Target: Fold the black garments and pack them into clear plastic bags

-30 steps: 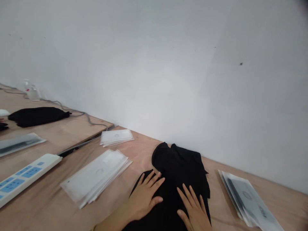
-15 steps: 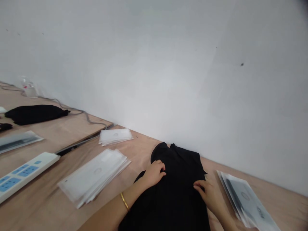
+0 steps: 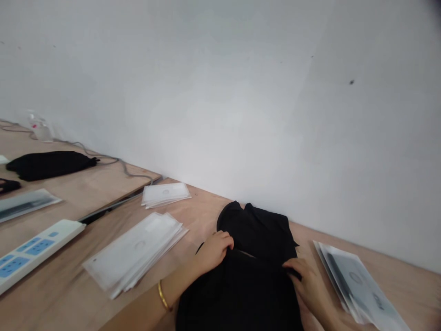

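Note:
Black fabric [image 3: 241, 294] lies on the wooden table in front of me, its far part reaching close to the wall. My left hand [image 3: 217, 248], with a gold bracelet on the wrist, pinches the cloth near its left side. At the right side my right hand [image 3: 299, 272] grips a fold of the same cloth between thumb and fingers. Between the hands a raised edge runs across the fabric, with a narrow light gap behind it.
Frosted bags are stacked left of the cloth [image 3: 134, 253], behind it [image 3: 166, 194] and at right [image 3: 361, 282]. A power strip [image 3: 37, 250], cable [image 3: 127, 170], dark cloth bundle [image 3: 51, 164] and clear bottle [image 3: 42, 131] are at left. The wall [image 3: 220, 101] borders the table.
The fabric between my hands now shows a lifted edge and a gap, where it lay flat before. My left hand has shifted slightly left, my right hand slightly right, holding a fold.

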A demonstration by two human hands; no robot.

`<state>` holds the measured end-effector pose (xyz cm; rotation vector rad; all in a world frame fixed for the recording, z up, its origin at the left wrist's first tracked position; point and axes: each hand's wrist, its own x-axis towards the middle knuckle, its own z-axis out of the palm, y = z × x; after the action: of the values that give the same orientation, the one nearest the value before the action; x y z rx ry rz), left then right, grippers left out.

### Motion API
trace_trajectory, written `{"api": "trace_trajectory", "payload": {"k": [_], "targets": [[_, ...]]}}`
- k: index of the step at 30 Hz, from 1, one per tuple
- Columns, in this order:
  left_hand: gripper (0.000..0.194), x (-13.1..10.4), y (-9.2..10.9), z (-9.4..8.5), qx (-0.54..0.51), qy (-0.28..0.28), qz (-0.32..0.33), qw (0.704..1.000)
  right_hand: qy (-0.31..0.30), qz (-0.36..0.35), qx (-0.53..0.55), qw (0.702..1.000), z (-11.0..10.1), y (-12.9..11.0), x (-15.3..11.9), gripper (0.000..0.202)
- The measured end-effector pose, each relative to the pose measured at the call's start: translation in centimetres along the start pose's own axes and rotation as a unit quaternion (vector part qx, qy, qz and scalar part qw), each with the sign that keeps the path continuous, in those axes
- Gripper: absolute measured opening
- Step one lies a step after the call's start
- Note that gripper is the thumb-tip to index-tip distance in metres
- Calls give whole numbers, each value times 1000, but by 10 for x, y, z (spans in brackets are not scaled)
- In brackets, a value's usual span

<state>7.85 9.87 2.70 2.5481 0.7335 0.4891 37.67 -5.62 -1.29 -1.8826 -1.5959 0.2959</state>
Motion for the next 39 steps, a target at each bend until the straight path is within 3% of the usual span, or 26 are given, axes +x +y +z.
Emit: {"api": "trace_trajectory", "payload": {"k": [4,8,10,13,16,20,26,31,33,37,39], "targets": [[35,-27,15,-10,45,-18,54,997,-77,-33,-117,990,0,-6,-30,54],[30,-34,38,-4,92,8,76,993,-46,-67,-222,972,16,-34,-36,45],[46,-35,45,3,88,-32,82,992,-64,-98,-223,968,32,-49,-33,53],[73,-41,43,12,78,-115,55,989,-141,-124,-215,959,53,-59,-33,64],[76,-49,34,15,64,-147,27,987,-171,-91,-230,954,58,-55,-38,68],[77,-52,32,11,60,-153,24,986,-189,-49,-252,948,49,-53,-43,74],[74,-61,30,4,56,-162,43,984,-243,-12,-256,935,50,-70,-46,83],[76,-62,27,3,60,-157,47,985,-207,-26,-212,955,47,-69,-51,79],[67,-55,28,1,67,-136,47,987,-189,-23,-175,966,41,-64,-46,67],[28,-23,30,-7,111,-69,14,991,-134,0,-122,983,27,-55,-21,49],[22,-4,28,-9,125,-73,4,989,-132,5,-121,984,21,-53,-7,43]]}}
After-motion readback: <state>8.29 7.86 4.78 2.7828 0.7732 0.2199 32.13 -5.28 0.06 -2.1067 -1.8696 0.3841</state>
